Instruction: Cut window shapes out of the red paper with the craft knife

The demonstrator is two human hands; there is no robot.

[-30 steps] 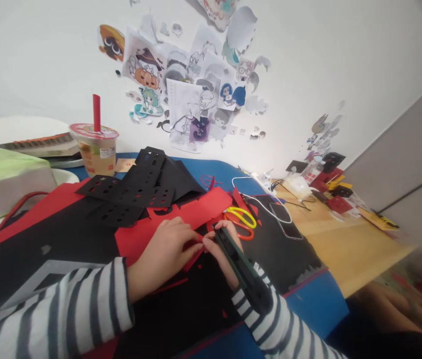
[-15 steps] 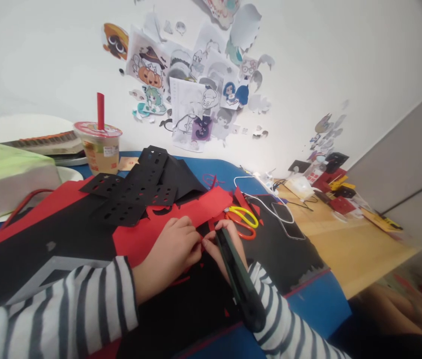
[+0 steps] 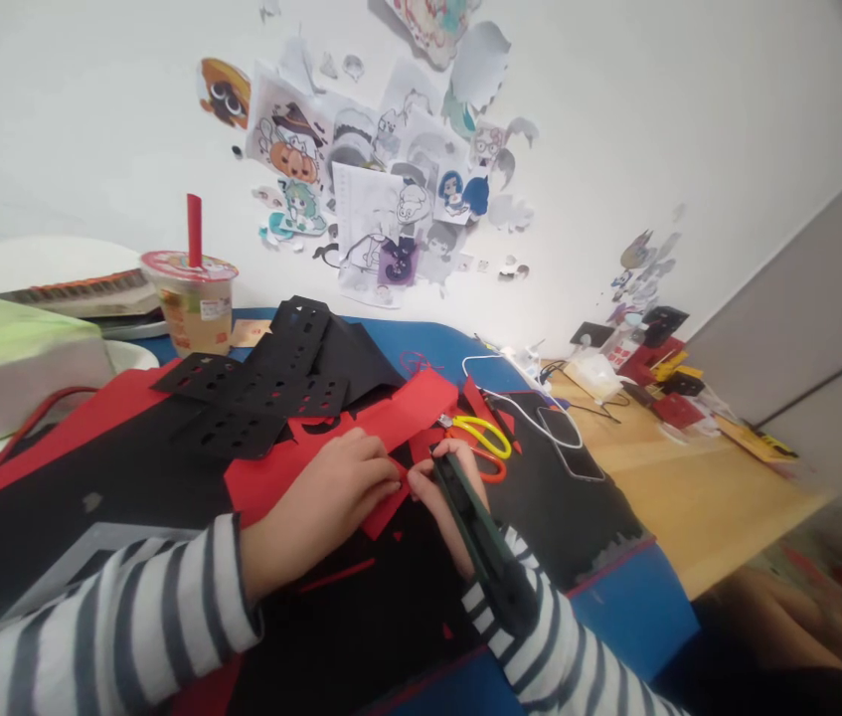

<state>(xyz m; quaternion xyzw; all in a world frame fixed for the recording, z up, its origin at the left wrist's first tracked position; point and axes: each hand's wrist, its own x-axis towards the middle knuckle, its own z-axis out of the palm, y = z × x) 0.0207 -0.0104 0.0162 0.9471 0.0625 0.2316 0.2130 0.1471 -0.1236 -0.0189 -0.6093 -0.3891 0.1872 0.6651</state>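
Red paper [image 3: 271, 481] lies on the black mat, partly under my left hand [image 3: 327, 502]. The fingers of that hand are pinched together on a small folded red paper piece [image 3: 385, 507]. Close to its right, my right hand [image 3: 450, 497] has thumb and fingers closed near the piece's edge, with a dark green stapler-like tool [image 3: 484, 542] held along the palm. Whether the right fingertips also grip the paper is too small to tell. Scissors with yellow and orange handles [image 3: 481, 436] lie just beyond the right hand. Black cut-out card [image 3: 263, 383] with holes rests behind the left hand.
A lidded cup [image 3: 197, 313] with a red straw stands at the back left, near a green and white box [image 3: 25, 363]. On the right are a phone [image 3: 571, 445] and a white cable [image 3: 532, 420]. Red scraps lie near the hands; drawings cover part of the wall.
My left hand has shifted slightly left and down, and more of the red piece shows between the hands. The view has moved a little. A thin red strip is now more visible below the left hand.
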